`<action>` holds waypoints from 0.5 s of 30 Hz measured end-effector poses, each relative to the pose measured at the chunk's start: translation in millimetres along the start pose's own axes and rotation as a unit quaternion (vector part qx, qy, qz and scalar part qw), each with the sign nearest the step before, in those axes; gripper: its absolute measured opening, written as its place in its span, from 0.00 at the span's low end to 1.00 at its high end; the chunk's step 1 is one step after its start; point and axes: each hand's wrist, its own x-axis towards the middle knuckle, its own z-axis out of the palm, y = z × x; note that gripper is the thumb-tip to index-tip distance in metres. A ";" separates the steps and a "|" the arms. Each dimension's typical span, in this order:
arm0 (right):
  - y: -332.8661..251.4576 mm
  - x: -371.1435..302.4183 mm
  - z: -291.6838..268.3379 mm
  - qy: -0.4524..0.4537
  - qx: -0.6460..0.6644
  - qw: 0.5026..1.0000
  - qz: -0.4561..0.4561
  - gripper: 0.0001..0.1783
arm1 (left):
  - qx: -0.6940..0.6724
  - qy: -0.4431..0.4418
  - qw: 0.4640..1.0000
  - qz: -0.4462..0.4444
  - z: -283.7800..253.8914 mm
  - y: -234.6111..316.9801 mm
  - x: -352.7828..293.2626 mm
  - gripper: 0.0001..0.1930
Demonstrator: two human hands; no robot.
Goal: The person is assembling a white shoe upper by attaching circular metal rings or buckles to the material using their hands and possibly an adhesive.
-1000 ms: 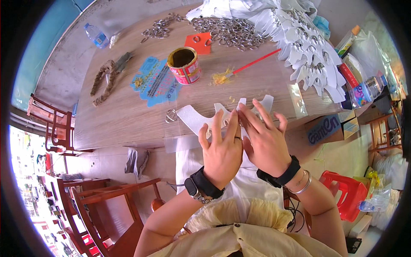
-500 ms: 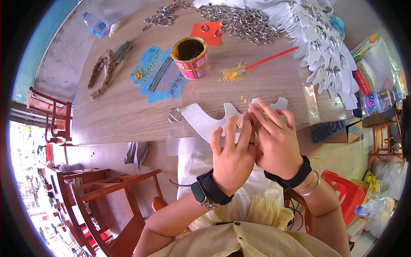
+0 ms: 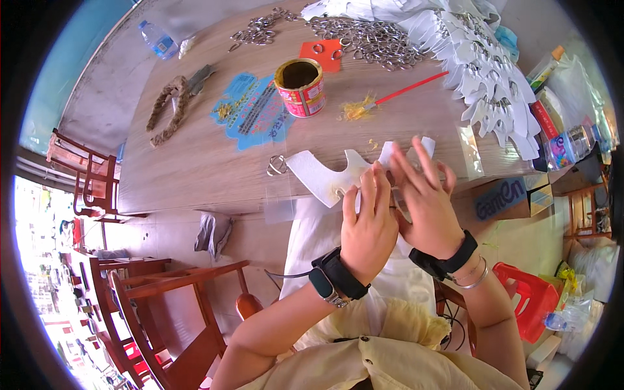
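A white curved cut-out piece lies flat at the table's near edge. My left hand rests on its middle, fingers stretched out and open. Beside it my right hand is open too, its fingers spread over the piece's right part and hiding some of it. Two metal rings lie left of the piece. Beyond it stands an open red and yellow tin with a dark inside. Right of the tin, a red-handled brush has its yellow-crusted bristles on the table.
A blue card with yellowish smears and a brown fuzzy loop lie at left. Far back are piled metal rings and an orange card. White pieces with rings overlap at right. A wooden chair stands lower left.
The whole view has shifted slightly, with the table's things appearing a little to the right and higher. My right hand's fingers have spread and lifted somewhat; my left fingers have drawn closer together.
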 end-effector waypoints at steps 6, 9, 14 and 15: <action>-4.7 0.5 -27.3 -0.005 -0.041 0.998 0.038 0.47 | 0.022 0.010 1.000 -0.003 4.9 0.7 1.0 0.26; -6.0 -7.1 -14.6 -0.031 -0.058 0.998 0.006 0.41 | 0.025 0.004 1.000 -0.006 3.1 -0.7 0.6 0.26; -4.4 -12.5 -1.6 -0.028 -0.028 0.999 0.011 0.31 | -0.023 -0.011 1.000 -0.001 -1.2 -2.5 0.8 0.28; -4.9 -12.4 -0.2 -0.028 -0.029 0.999 0.007 0.31 | -0.029 -0.009 1.000 -0.004 0.2 -3.0 -0.7 0.29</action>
